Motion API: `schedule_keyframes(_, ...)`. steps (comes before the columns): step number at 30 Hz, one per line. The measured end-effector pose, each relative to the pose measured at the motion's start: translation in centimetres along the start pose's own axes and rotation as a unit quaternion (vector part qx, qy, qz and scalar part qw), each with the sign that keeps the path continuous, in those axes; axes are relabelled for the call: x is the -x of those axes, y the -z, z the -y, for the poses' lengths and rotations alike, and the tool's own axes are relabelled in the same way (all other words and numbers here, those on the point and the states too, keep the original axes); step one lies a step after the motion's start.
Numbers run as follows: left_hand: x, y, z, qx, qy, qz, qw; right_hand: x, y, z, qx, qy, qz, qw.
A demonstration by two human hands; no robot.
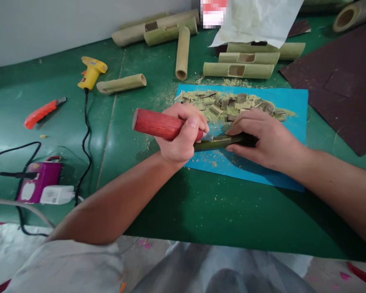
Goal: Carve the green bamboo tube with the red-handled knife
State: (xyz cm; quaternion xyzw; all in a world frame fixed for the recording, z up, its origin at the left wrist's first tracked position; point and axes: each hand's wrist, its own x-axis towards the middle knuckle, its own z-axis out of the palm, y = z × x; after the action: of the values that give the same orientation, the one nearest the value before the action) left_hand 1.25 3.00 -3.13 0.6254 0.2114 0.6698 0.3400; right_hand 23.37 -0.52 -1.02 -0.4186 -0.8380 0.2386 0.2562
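My left hand [179,140] is closed around the red wooden handle of a chisel [158,123]. The short metal blade points right and meets the upper side of a dark green bamboo tube [216,143]. With fingers above and thumb below, my right hand [264,138] grips the tube's right part; its left end is hidden behind my left hand. Beneath lies a blue sheet [247,167], bearing a heap of bamboo chips and shavings [224,106] just beyond my hands.
Cut bamboo tubes [253,70] lie at the back, some with rectangular openings. A yellow glue gun [93,73], an orange utility knife [44,114] and a purple power strip [38,181] with cables are on the left. Dark brown sandpaper-like sheets [332,81] lie at the right.
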Motion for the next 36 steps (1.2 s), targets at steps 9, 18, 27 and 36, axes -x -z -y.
schedule_keyframes(9,0.1,0.2,-0.1,-0.055,0.027,0.024,0.998,-0.1,0.0,0.0,-0.002,-0.007,0.001,1.0)
schedule_keyframes(18,-0.3,-0.1,-1.0,-0.03,-0.013,0.011,0.999,-0.1,-0.1,0.1,-0.004,-0.01,-0.002,1.0)
schedule_keyframes(27,0.0,0.2,-0.9,-0.04,-0.011,0.048,0.998,-0.1,0.1,0.2,0.003,-0.004,0.006,1.0)
schedule_keyframes(36,0.0,0.0,0.1,-0.029,-0.012,0.018,0.999,0.0,0.0,0.1,-0.004,-0.011,0.002,1.0)
